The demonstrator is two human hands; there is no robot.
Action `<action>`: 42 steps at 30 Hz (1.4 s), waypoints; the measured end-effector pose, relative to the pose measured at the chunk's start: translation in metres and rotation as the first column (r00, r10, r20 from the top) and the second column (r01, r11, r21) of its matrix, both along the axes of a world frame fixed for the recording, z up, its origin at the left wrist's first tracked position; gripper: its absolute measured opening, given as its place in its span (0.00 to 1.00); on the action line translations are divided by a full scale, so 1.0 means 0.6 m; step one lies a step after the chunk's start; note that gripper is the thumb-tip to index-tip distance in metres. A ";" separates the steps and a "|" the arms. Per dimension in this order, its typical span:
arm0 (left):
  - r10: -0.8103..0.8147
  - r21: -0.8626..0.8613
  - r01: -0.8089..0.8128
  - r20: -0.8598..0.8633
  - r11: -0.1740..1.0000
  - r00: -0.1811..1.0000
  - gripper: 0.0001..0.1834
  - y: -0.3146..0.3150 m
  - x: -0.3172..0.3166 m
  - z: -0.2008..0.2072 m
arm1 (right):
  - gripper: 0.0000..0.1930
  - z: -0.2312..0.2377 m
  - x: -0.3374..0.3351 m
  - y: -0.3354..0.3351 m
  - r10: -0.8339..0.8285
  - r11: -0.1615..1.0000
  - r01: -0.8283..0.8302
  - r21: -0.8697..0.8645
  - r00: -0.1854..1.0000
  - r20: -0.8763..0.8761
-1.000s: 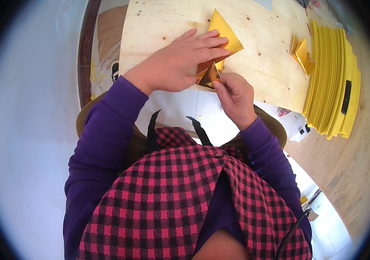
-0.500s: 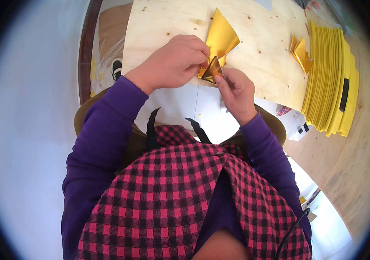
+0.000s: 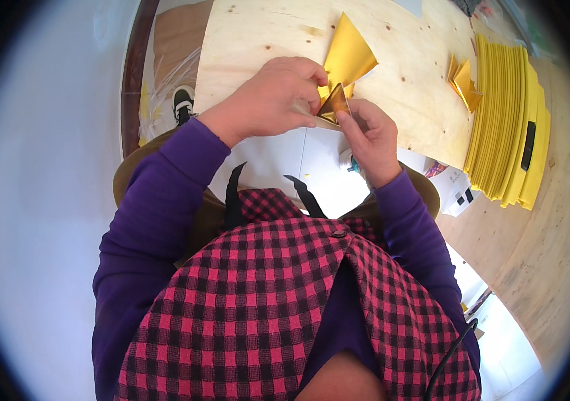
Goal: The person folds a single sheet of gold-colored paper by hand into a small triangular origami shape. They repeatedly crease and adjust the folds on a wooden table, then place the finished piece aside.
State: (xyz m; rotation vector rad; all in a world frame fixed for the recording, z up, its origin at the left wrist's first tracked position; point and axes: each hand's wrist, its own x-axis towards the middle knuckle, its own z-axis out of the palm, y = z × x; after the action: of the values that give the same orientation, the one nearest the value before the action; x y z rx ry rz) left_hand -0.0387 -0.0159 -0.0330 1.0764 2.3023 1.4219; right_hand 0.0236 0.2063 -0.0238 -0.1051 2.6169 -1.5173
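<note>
The right hand (image 3: 373, 137) is pinching the lower corner of a folded gold paper (image 3: 350, 50), its thumb pressing on the shiny near flap while the other fingers are curling behind and partly hiding from view. The left hand (image 3: 278, 93) is arching in from the other side, its fingers bending down beside the paper's left edge and its thumb pointing across below them (whether those fingertips are gripping the paper or only touching it, I cannot tell). The paper is sitting at the near edge of the plywood table (image 3: 405, 57), between the two hands, its broad upper part tapering to a point away from the person and its smaller dark-gold triangle facing the body.

Farther right on the tabletop, a second folded gold piece (image 3: 463, 85) is standing out in several points, just beside a long stack of yellow sheets (image 3: 499, 117). A black strip (image 3: 528, 146) is showing on the stack's right part. Purple sleeves (image 3: 158, 180) are covering both forearms, a pink-and-black checked garment (image 3: 251, 294) is filling the lower middle, and a black-and-white shoe (image 3: 183, 105) is peeking out left of the table
</note>
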 end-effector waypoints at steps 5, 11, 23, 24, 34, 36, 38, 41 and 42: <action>0.043 -0.017 -0.042 0.041 0.999 0.998 0.08 0.003 0.008 0.001 | 0.06 0.005 0.004 0.005 0.040 0.999 -0.040 -0.001 0.999 0.011; 0.046 -0.051 -0.043 0.057 0.998 0.997 0.07 0.001 0.012 0.000 | 0.05 0.001 0.002 0.006 0.073 0.997 -0.075 -0.030 0.997 -0.040; 0.047 -0.028 -0.047 0.015 0.999 0.999 0.06 0.000 0.014 -0.003 | 0.05 0.002 0.001 0.007 0.113 0.993 -0.114 -0.003 0.989 -0.091; 0.042 -0.026 -0.041 0.023 0.999 0.999 0.06 -0.001 0.013 -0.004 | 0.05 0.001 0.001 0.007 0.103 0.995 -0.103 0.005 0.991 -0.082; 0.062 -0.024 -0.061 0.044 0.998 0.997 0.08 0.003 0.014 0.002 | 0.05 -0.002 -0.001 0.003 0.056 0.998 -0.054 0.045 0.998 -0.043; 0.062 0.010 -0.063 0.068 0.998 0.996 0.08 0.003 0.013 0.000 | 0.05 -0.002 -0.001 0.003 0.050 0.998 -0.048 0.040 0.998 -0.045; 0.055 0.066 -0.063 0.109 0.996 0.993 0.08 0.002 0.014 -0.003 | 0.05 -0.004 0.000 0.001 0.037 0.999 -0.036 0.022 0.998 -0.044; 0.102 0.108 -0.103 0.013 0.989 0.995 0.08 0.008 0.018 -0.008 | 0.05 -0.003 -0.001 0.002 0.072 0.997 -0.068 0.043 0.993 -0.090; 0.102 0.101 -0.100 -0.016 0.990 0.995 0.08 0.008 0.019 -0.009 | 0.05 -0.002 -0.002 0.003 0.095 0.995 -0.090 0.047 0.990 -0.101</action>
State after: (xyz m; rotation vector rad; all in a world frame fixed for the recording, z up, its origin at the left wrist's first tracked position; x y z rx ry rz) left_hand -0.0271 -0.0111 -0.0385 1.0193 2.3539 1.5863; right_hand 0.0226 0.2079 -0.0249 -0.3044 2.6800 -1.4627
